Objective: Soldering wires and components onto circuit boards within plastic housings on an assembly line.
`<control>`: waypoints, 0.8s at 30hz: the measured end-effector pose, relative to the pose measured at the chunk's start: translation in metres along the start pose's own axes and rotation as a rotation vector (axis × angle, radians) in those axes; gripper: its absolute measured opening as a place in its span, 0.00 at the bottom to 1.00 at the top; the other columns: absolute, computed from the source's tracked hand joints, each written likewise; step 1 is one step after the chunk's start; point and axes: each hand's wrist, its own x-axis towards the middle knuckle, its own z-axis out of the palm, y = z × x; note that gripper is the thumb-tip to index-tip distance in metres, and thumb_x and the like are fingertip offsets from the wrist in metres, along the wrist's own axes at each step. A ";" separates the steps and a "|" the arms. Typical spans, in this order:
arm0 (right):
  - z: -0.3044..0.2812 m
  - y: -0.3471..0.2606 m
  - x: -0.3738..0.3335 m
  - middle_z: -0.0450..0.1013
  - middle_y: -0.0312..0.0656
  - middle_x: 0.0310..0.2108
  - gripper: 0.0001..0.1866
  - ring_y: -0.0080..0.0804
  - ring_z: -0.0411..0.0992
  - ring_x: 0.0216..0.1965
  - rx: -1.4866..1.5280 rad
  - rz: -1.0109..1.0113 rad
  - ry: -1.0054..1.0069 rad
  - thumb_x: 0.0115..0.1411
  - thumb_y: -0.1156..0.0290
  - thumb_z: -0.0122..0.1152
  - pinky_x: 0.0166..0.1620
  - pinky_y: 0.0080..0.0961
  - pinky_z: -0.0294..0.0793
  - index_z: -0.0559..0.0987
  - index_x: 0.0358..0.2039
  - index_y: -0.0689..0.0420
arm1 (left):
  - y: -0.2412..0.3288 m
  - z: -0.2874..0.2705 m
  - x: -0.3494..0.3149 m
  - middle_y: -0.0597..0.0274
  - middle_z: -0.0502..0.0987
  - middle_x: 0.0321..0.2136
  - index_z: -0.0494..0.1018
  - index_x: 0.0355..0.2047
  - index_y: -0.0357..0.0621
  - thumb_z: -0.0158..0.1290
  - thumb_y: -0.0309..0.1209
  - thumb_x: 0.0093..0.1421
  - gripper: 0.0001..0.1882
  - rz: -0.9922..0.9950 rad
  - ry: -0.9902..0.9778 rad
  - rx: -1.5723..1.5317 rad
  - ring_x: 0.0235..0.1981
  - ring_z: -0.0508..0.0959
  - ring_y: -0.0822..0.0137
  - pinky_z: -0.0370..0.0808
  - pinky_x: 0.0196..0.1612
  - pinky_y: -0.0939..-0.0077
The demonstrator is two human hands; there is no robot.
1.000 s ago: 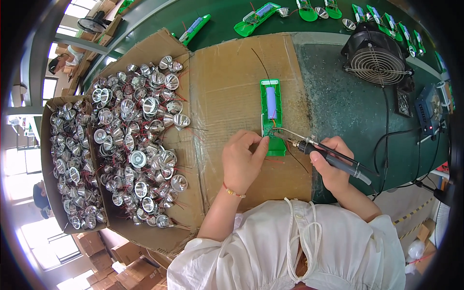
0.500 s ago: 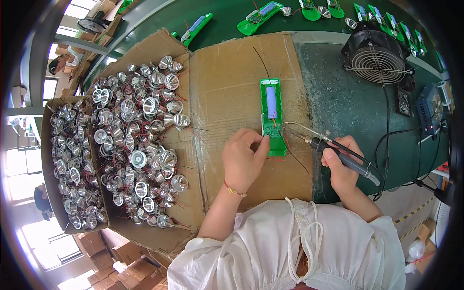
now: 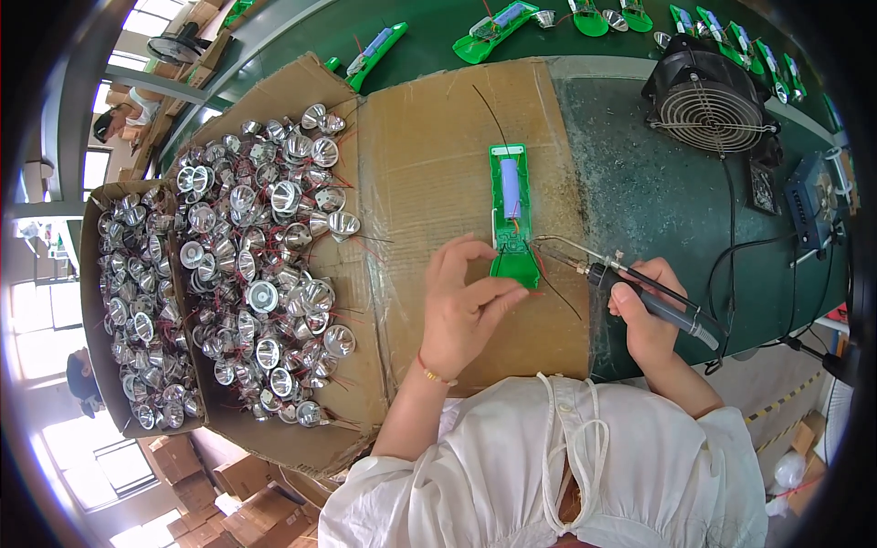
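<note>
A green plastic housing (image 3: 517,267) lies lengthwise on the cardboard sheet, with a purple cylindrical battery cell (image 3: 511,190), a small circuit board and thin red and black wires in it. My left hand (image 3: 461,297) is beside its lower left edge, thumb and forefinger spread apart with nothing seen between them. My right hand (image 3: 647,315) is closed around a soldering iron (image 3: 650,305) with a thin bent metal tube along it. The iron's tip points left at the circuit board; whether it touches cannot be made out.
An open cardboard box (image 3: 365,393) at the left holds many silver reflector cups with red wires. A black fan (image 3: 708,110) stands at the back right, near a blue soldering station (image 3: 808,205) with cables. More green housings (image 3: 493,32) line the far bench.
My left thumb and forefinger have parted, and the hand has opened beside the housing. The housing has shifted slightly away from me. My right hand and the iron have hardly moved.
</note>
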 end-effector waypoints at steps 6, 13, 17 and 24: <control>0.001 0.001 0.000 0.68 0.34 0.22 0.08 0.14 0.62 0.22 -0.062 -0.034 -0.052 0.50 0.76 0.61 0.25 0.12 0.62 0.70 0.26 0.61 | 0.002 0.001 0.005 0.59 0.69 0.37 0.77 0.26 0.46 0.62 0.30 0.40 0.11 -0.081 0.011 -0.077 0.46 0.66 0.52 0.64 0.46 0.61; 0.001 0.004 0.002 0.67 0.34 0.21 0.08 0.13 0.61 0.21 -0.080 -0.055 -0.056 0.50 0.76 0.61 0.24 0.13 0.61 0.69 0.26 0.61 | -0.001 0.009 0.002 0.59 0.69 0.33 0.74 0.22 0.43 0.60 0.26 0.42 0.06 -0.098 0.069 -0.042 0.41 0.68 0.56 0.65 0.42 0.65; 0.006 0.002 0.004 0.67 0.34 0.20 0.08 0.13 0.61 0.20 -0.104 -0.103 -0.090 0.50 0.76 0.61 0.24 0.13 0.60 0.69 0.25 0.61 | -0.003 0.014 0.005 0.60 0.70 0.30 0.73 0.20 0.41 0.58 0.25 0.44 0.04 -0.268 0.095 -0.087 0.33 0.68 0.59 0.66 0.37 0.69; 0.010 0.005 0.005 0.67 0.32 0.19 0.08 0.12 0.61 0.20 -0.134 -0.092 -0.099 0.50 0.76 0.61 0.23 0.12 0.60 0.69 0.25 0.61 | -0.004 0.017 0.010 0.61 0.71 0.27 0.74 0.19 0.42 0.58 0.27 0.45 0.04 -0.324 0.088 -0.102 0.31 0.69 0.60 0.66 0.34 0.69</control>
